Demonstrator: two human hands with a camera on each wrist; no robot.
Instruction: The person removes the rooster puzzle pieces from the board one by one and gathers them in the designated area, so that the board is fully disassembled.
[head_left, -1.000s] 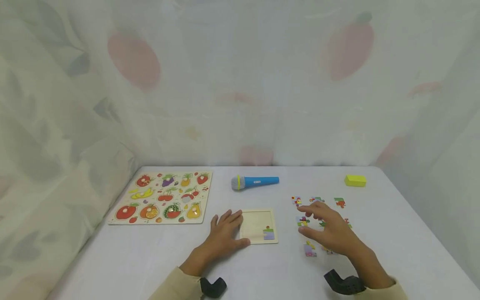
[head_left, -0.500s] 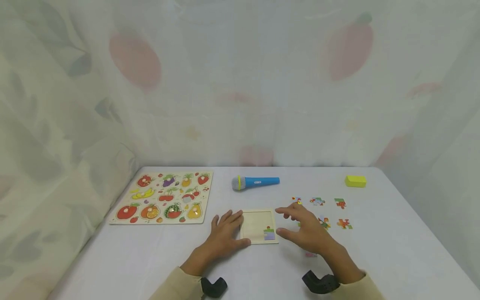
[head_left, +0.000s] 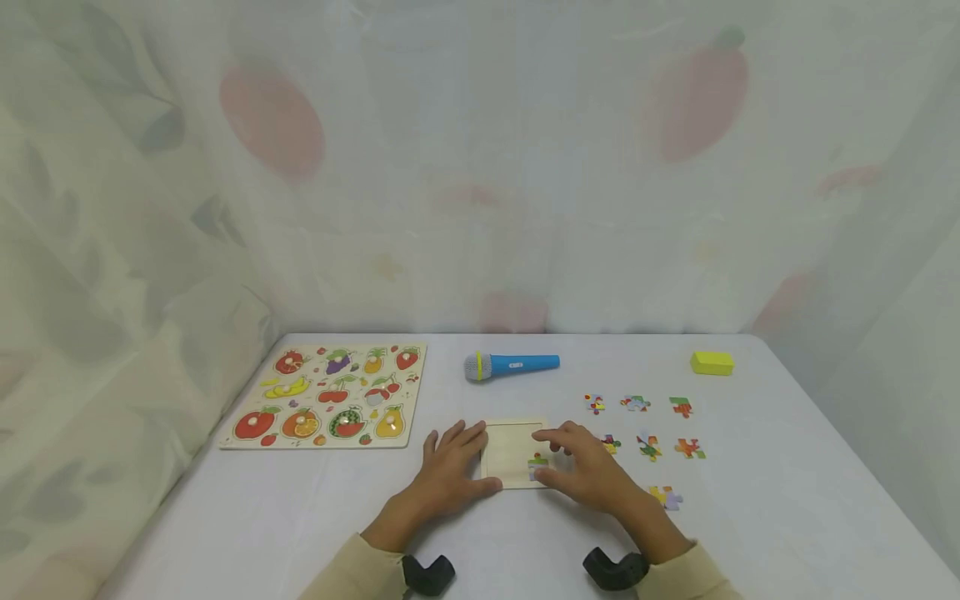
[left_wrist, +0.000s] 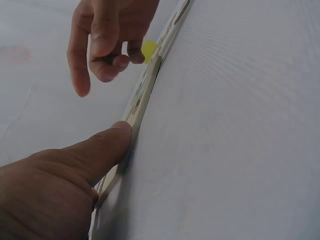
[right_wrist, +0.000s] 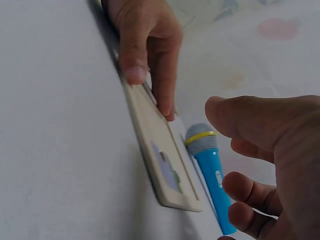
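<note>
A small square wooden puzzle tray lies flat on the table with one jigsaw piece in its near right corner. My left hand rests against the tray's left side, fingers spread, fingertips at the left rim and thumb on the near edge. Over the tray's right side hovers my right hand, thumb and index finger apart, with nothing between them; its thumb overlaps the piece in the head view. Right of the tray lie several loose jigsaw pieces, among them a purple and yellow piece and a green and red piece.
A fruit peg puzzle board lies at the left. Behind the tray is a blue toy microphone with a grey head. A yellow block sits at the back right. A pale printed curtain hangs behind the table.
My right hand has moved left from over the loose pieces to the tray's right side, uncovering several pieces. My left hand and the tray have stayed in place.
</note>
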